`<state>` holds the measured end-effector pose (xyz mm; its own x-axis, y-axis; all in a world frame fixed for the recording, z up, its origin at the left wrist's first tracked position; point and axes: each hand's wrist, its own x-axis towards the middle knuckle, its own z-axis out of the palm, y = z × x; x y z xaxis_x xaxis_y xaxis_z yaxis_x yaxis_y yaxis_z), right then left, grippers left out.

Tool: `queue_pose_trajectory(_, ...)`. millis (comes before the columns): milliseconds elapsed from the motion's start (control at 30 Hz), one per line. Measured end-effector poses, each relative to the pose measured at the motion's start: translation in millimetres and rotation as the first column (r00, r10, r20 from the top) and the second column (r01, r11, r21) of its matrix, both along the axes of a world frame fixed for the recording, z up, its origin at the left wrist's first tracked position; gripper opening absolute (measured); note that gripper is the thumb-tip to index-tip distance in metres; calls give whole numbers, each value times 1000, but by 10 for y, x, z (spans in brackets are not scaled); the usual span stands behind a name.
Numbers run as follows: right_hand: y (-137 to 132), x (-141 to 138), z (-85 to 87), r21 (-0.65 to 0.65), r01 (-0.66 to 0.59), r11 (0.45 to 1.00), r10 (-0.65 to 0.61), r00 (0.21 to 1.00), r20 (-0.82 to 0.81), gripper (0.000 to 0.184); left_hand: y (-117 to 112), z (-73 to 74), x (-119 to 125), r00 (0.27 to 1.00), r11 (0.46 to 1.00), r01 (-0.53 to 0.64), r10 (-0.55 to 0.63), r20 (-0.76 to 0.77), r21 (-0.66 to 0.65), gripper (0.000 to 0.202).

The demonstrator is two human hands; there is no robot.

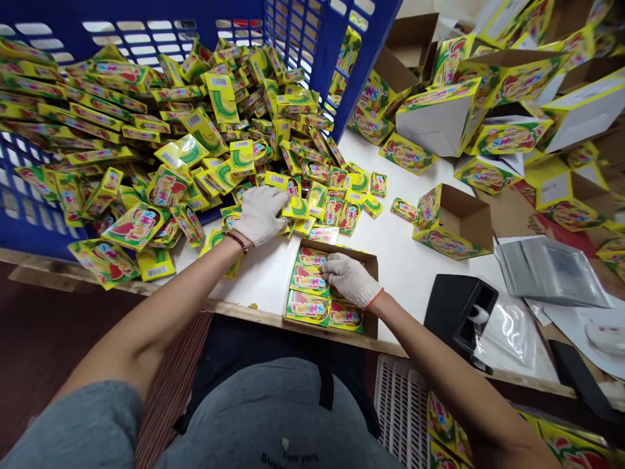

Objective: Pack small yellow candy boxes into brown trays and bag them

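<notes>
My left hand [261, 215], in a white knit glove, is at the near edge of a heap of small yellow-green "TWINS" boxes [224, 98]. Its fingers and thumb close at the end of one small box [295, 208]. In front of me an open display carton [372, 264] lies on the white table, with flat rows of small boxes [307, 307] inside. My right hand [349, 279], gloved too, reaches into this carton from the right. Its fingers are bent together over the packs, and whatever they pinch is hidden.
A blue plastic crate [166, 16], tipped toward me, surrounds the heap. Right of the carton stand an empty display carton [454, 221], a black tape dispenser [456, 312] and clear plastic sleeves [551, 270]. More folded cartons [439, 117] crowd the back right. A white basket [403, 410] is below the table edge.
</notes>
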<state>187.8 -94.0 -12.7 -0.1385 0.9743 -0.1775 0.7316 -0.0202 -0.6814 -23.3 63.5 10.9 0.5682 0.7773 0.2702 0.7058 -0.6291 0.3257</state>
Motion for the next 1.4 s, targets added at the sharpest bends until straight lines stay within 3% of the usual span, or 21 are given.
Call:
queue_pose_trajectory(100, -9, 83, 114, 77, 193, 978, -179, 971, -156, 21, -130, 106, 80, 927, 986, -10, 73, 369, -169, 42)
queue_pose_trajectory(167, 16, 79, 185, 21, 342, 939, -312, 879, -361, 35, -337, 198, 148, 781, 899, 134, 164, 603, -418, 48)
queue_pose_trajectory(200, 37, 56, 212, -16, 365, 931, -331, 824, -461, 41, -461, 241, 191, 712, 798, 259, 223, 666, -545, 52)
queue_pose_trajectory(267, 77, -17, 248, -25, 338, 941, -287, 756, -588, 44, -710, 307, 281, 638, 507, 485, 352, 685, -712, 58)
queue_pose_trajectory(333, 99, -77, 266, 43, 334, 942, -244, 764, -598, 41, -908, 337, 340, 666, 236, 562, 439, 603, -793, 64)
queue_pose_trajectory(367, 101, -86, 273, 87, 353, 932, -244, 785, -570, 41, -973, 339, 344, 702, 160, 544, 451, 551, -824, 66)
queue_pose_trajectory(400, 98, -75, 282, 131, 370, 920, -253, 813, -525, 42, -1011, 334, 326, 735, 151, 500, 447, 510, -853, 68)
queue_pose_trajectory(433, 91, -44, 293, 172, 373, 912, -258, 847, -465, 41, -1023, 323, 286, 764, 220, 436, 421, 488, -873, 67)
queue_pose_trajectory(467, 83, 3, 306, 209, 355, 911, -254, 883, -395, 40, -1010, 307, 229, 795, 364, 350, 371, 479, -863, 64)
queue_pose_trajectory(533, 74, 114, 335, 254, 261, 931, -205, 952, -227, 35, -924, 259, 86, 873, 741, 140, 220, 434, -656, 47)
queue_pose_trajectory(567, 77, 160, 348, 263, 190, 946, -160, 978, -130, 33, -861, 227, 15, 920, 877, 57, 139, 366, -476, 38)
queue_pose_trajectory(600, 85, 188, 359, 265, 107, 958, -103, 994, -28, 32, -793, 190, -49, 961, 954, 5, 78, 266, -299, 30)
queue_pose_trajectory(633, 100, 192, 367, 256, 19, 966, -40, 996, 77, 31, -724, 148, -100, 988, 988, -15, 38, 150, -155, 25)
queue_pose_trajectory(733, 159, 67, 371, 171, -181, 968, 104, 919, 381, 26, -548, 7, -186, 987, 998, 27, -16, -159, 64, 45)
queue_pose_trajectory(800, 179, -79, 354, 134, -187, 973, 87, 839, 537, 27, -464, -72, -215, 959, 993, 37, -3, -285, 114, 64)
queue_pose_trajectory(933, 110, -288, 278, 154, -105, 983, -29, 729, 684, 35, -310, -113, -319, 933, 996, 50, -19, -359, 78, 71)
queue_pose_trajectory(1067, 14, -345, 217, 92, -134, 987, 35, 729, 684, 38, -86, -37, -458, 922, 990, 141, -142, -359, -31, 77)
queue_pose_trajectory(1167, 1, -385, 248, -4, -111, 994, 81, 701, 709, 40, 86, 29, -502, 885, 987, 156, -161, -436, -46, 71)
queue_pose_trajectory(1267, 0, -446, 316, -35, -144, 989, 123, 666, 736, 40, 177, 95, -497, 863, 980, 196, -164, -478, 18, 48)
queue_pose_trajectory(1333, -11, -488, 342, -30, -184, 982, 146, 659, 738, 42, 176, 141, -485, 895, 980, 191, -149, -419, 60, 28)
queue_pose_trajectory(1400, -28, -530, 347, -43, -193, 980, 161, 654, 739, 44, 127, 185, -470, 943, 987, 144, -114, -312, 76, 23)
